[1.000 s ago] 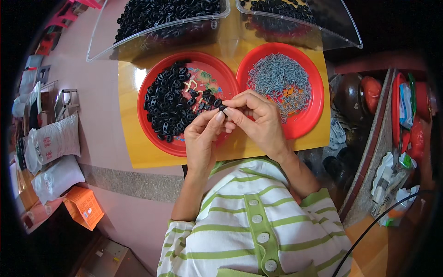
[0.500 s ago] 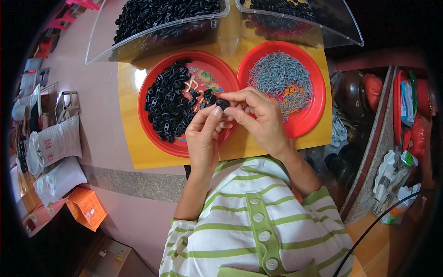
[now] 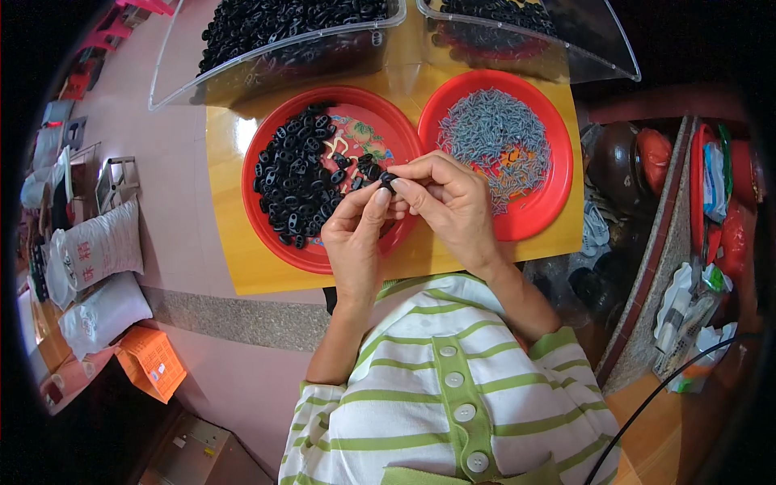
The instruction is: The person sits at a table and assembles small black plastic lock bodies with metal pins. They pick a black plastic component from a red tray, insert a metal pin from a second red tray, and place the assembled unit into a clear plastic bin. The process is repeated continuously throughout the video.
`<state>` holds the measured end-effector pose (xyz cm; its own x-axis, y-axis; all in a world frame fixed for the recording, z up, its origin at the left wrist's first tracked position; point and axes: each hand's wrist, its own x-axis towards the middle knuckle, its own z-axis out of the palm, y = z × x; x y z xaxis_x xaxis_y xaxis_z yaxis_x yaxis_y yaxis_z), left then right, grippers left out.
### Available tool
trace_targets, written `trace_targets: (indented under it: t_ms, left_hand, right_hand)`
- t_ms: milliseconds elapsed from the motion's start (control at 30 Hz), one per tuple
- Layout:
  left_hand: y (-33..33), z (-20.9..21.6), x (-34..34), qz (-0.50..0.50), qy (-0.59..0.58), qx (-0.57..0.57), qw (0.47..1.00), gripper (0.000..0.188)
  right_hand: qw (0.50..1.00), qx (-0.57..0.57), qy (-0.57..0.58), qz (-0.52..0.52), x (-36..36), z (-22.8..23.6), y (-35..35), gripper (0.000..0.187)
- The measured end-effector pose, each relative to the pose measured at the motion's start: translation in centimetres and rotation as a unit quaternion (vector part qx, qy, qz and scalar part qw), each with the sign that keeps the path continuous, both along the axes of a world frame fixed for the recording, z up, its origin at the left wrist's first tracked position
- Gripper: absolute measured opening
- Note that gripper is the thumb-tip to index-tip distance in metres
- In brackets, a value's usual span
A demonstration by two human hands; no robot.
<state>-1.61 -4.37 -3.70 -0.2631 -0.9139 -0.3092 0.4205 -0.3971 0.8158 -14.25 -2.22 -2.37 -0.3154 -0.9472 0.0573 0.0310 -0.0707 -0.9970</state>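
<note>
Both hands meet over the right rim of the left red tray [image 3: 386, 103]. Between my left hand [image 3: 356, 238] and my right hand [image 3: 454, 208] is a small black oval plastic piece [image 3: 387, 180], pinched by thumbs and fingertips of both. Whether a screw sits in it is hidden by the fingers. Many similar black pieces [image 3: 293, 174] with holes are heaped on the tray's left side, and a few pale bent strips [image 3: 336, 148] lie near its middle. Beyond my right hand, a second red tray [image 3: 558, 182] holds a pile of small grey screws [image 3: 493, 129].
Two clear plastic bins [image 3: 279, 50] of black pieces stand at the table's far side. The yellow table [image 3: 230, 242] ends just before my body. White sacks [image 3: 101, 250] and an orange basket [image 3: 151, 364] are on the floor at left; a dark cable [image 3: 647, 396] runs at lower right.
The black piece has turned a little between my fingertips, and my right thumb has shifted slightly left over it. The trays and their contents look the same.
</note>
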Motion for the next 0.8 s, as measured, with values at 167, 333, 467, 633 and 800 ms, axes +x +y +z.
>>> trace_targets:
  t_ms: [167, 333, 467, 633, 800]
  left_hand:
    - [0.1, -0.4, 0.2, -0.032, -0.002, 0.018, 0.999, 0.017]
    - [0.0, -0.7, 0.3, -0.051, 0.003, 0.020, 0.998, 0.016]
    - [-0.3, -0.3, 0.3, -0.018, 0.065, 0.059, 0.996, 0.015]
    - [-0.7, -0.5, 0.6, -0.025, 0.121, 0.079, 0.989, 0.014]
    - [-0.3, 0.1, 0.1, -0.015, 0.077, 0.043, 0.996, 0.017]
  right_hand:
    - [0.999, 0.021, 0.033, 0.025, -0.4, 0.1, 0.4, 0.011]
    - [0.998, 0.035, -0.021, 0.049, -0.7, -0.3, 0.6, 0.013]
    - [0.992, 0.028, 0.114, 0.051, -0.8, 1.4, 0.4, 0.020]
    - [0.975, -0.016, 0.218, 0.034, -0.6, 1.1, 0.3, 0.029]
    - [0.984, -0.011, 0.172, 0.041, -1.1, 0.9, 0.4, 0.030]
